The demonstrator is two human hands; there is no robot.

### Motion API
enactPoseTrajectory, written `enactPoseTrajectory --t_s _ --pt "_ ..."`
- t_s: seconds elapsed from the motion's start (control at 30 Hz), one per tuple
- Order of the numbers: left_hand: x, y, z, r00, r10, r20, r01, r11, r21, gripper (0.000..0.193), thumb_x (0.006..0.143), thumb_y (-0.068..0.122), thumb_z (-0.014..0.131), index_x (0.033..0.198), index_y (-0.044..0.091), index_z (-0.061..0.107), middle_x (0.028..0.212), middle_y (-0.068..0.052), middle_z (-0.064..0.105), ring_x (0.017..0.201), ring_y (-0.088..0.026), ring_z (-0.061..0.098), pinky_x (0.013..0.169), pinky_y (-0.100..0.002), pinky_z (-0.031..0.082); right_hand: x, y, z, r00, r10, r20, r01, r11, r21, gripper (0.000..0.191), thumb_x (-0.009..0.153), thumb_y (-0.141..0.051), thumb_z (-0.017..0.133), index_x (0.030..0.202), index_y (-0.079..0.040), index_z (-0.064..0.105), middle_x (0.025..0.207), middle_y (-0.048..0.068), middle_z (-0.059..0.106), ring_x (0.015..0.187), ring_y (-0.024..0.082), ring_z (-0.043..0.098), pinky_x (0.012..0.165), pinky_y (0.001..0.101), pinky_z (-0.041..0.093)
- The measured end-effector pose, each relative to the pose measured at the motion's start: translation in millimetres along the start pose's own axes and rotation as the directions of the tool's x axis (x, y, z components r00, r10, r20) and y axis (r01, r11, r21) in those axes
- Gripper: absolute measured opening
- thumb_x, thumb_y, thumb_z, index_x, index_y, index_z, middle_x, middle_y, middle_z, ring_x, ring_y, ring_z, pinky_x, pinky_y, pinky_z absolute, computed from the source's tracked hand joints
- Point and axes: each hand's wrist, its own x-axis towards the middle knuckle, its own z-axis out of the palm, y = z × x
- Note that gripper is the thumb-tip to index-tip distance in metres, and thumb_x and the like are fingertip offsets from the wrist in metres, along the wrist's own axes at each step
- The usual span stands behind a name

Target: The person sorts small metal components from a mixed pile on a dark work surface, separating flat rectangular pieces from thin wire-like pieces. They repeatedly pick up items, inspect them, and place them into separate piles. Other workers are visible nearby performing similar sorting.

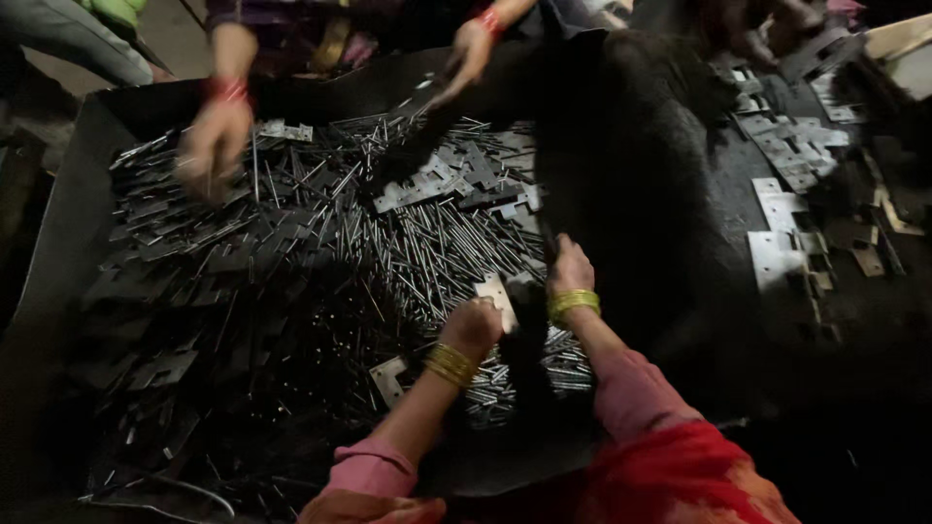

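Note:
My left hand (pixel 473 325) and my right hand (pixel 569 270) meet over a heap of thin steel pins (pixel 427 252) in a wide dark tray (pixel 68 223). Between them I hold a flat metal hinge leaf (pixel 497 294); the left fingers close on its lower edge, the right fingers close by its upper side next to a dark piece. Both wrists carry gold bangles, and my sleeves are pink. The exact grip of the right fingers is hidden in shadow.
Across the tray another person's two hands (pixel 212 146) reach into the pins and hinge plates (pixel 432 180), one of them blurred. More hinge leaves (pixel 777 209) lie stacked and scattered on the dark surface at right. A loose plate (pixel 388 376) lies near my left forearm.

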Motion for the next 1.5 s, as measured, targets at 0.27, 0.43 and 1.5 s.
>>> enactPoseTrajectory --t_s 0.27,0.43,1.5 --pt "-27 20 -134 0.733 -0.676 0.08 0.66 0.678 -0.323 0.02 0.095 0.022 0.065 0.104 0.006 0.072 0.092 -0.013 0.073 0.08 -0.029 0.07 0.07 -0.044 0.056 -89 7 -46 0.666 0.333 0.667 -0.708 0.003 0.706 0.025 0.092 -0.008 0.069 0.116 -0.004 0.064 0.104 0.014 0.072 0.084 0.026 0.071 0.067 0.0455 0.059" --pt "-48 61 -174 0.836 -0.53 0.144 0.483 0.584 -0.652 0.024 0.089 0.019 0.071 0.107 0.003 0.076 0.096 -0.016 0.078 0.087 -0.03 0.075 0.08 -0.04 0.057 -155 -11 -43 0.548 0.155 0.822 -0.816 -0.119 0.566 0.043 0.089 -0.035 0.06 0.124 -0.01 0.066 0.107 0.011 0.077 0.09 0.027 0.073 0.074 0.0421 0.061" --pt "-174 -158 -183 0.405 -0.884 -0.232 0.903 0.348 0.251 0.053 0.103 0.04 0.044 0.083 0.002 0.073 0.08 -0.021 0.068 0.073 -0.039 0.065 0.067 -0.052 0.051 -144 -53 -130 0.879 -0.113 0.463 -0.161 0.844 0.511 0.033 0.077 -0.015 0.083 0.106 -0.001 0.075 0.099 0.01 0.081 0.087 0.019 0.077 0.079 0.0328 0.062"
